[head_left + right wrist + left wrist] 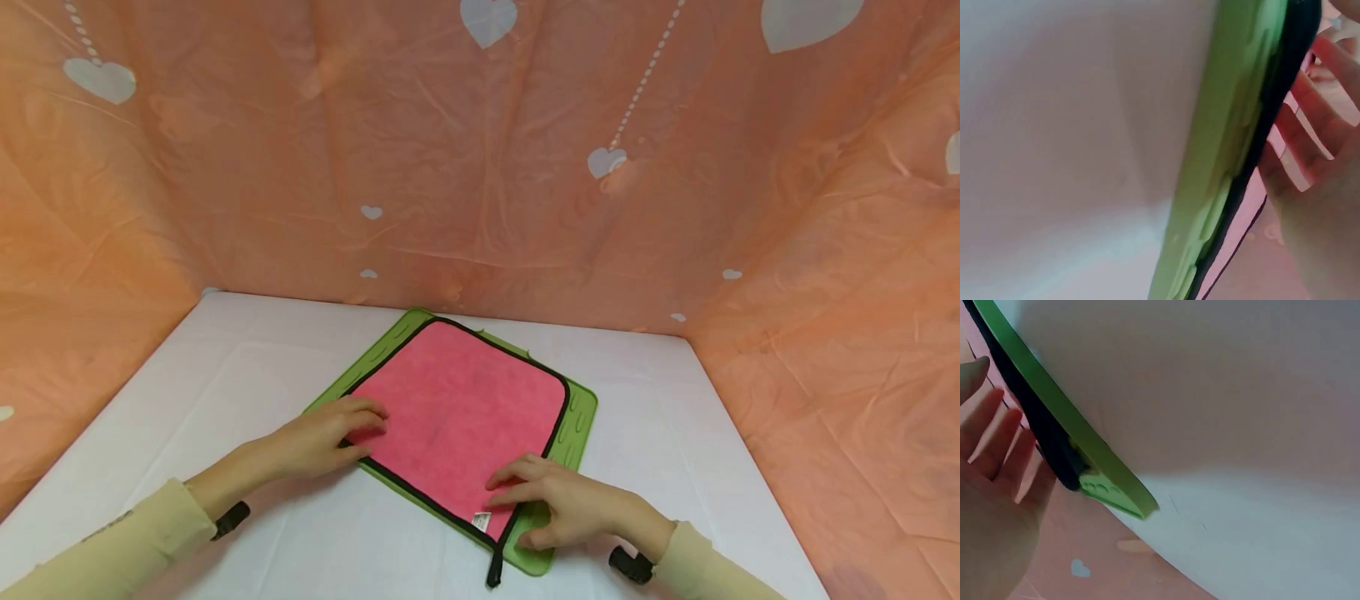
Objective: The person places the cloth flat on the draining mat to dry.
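A pink cloth (457, 408) with black edging lies flat over a green board (579, 421) with a raised pattern on its border. One corner of the cloth carries a black hanging loop (494, 568) and a small white label (481, 521). At the left corner, my left hand (330, 435) rests with loosely bent fingers on the cloth's edge. My right hand (570, 500) lies over the lower right edge, its fingertips on the cloth and its thumb over the green border. In the left wrist view, the fingers (1007, 440) are spread beside the black edging.
The board stands on a white-covered table (262, 358). Orange sheets with white hearts (487, 21) hang behind and on both sides. A black strap piece (231, 519) sits under the left wrist, another (630, 565) under the right.
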Available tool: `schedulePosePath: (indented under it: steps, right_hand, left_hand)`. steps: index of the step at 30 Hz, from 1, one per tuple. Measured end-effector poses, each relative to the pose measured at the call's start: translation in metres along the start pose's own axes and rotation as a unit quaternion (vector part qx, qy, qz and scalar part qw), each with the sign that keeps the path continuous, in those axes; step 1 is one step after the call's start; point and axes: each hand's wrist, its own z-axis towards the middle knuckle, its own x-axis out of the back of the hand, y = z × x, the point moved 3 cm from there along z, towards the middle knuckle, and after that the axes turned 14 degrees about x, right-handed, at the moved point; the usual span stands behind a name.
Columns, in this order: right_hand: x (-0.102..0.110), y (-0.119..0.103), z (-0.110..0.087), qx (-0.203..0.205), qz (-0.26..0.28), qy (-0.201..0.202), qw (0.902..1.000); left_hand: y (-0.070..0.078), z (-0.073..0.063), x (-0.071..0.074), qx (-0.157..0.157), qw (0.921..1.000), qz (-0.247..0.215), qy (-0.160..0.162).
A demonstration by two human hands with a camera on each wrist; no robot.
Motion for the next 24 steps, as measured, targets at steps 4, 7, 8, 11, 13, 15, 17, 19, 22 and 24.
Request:
schedulePosePath:
  steps: [4,7,8,11,13,15,17,19,22,24]
  right_hand:
    - [-0.006,-0.008,0.004,-0.004,0.024,-0.037,0.999]
    - [-0.011,-0.013,0.005,-0.032,0.042,-0.074,0.9959]
    - [-0.012,-0.014,0.006,-0.04,0.046,-0.082,0.9948]
    - [-0.014,-0.014,0.006,-0.055,0.058,-0.088,0.993]
    - [-0.015,-0.014,0.005,-0.054,0.061,-0.083,0.9932]
    - [-0.015,-0.013,0.003,-0.051,0.063,-0.076,0.9938]
    - [-0.016,-0.012,0.001,-0.046,0.056,-0.067,0.9952]
    - [-0.015,-0.012,-0.001,-0.037,0.042,-0.058,0.9968]
    - [-0.012,-0.013,-0.004,-0.025,0.022,-0.047,0.9984]
    - [-0.009,-0.013,-0.005,-0.024,0.025,-0.041,0.9986]
  left_hand:
    - [-0.003,-0.002,0.001,0.031,0.9973,0.065,0.015]
    - [-0.005,-0.006,-0.001,0.062,0.9948,0.08,-0.011]
    - [-0.006,-0.007,-0.001,0.074,0.994,0.078,-0.022]
    - [-0.008,-0.012,-0.001,0.107,0.9909,0.063,-0.053]
    - [-0.009,-0.015,-0.001,0.123,0.9888,0.047,-0.07]
    - [-0.008,-0.018,-0.002,0.135,0.9868,0.035,-0.082]
    - [-0.007,-0.022,-0.003,0.14,0.9858,0.029,-0.087]
    - [-0.005,-0.026,-0.004,0.141,0.9859,0.02,-0.087]
    - [-0.002,-0.033,-0.004,0.143,0.9857,0.012,-0.088]
    - [0.0,-0.036,-0.004,0.142,0.9859,0.01,-0.088]
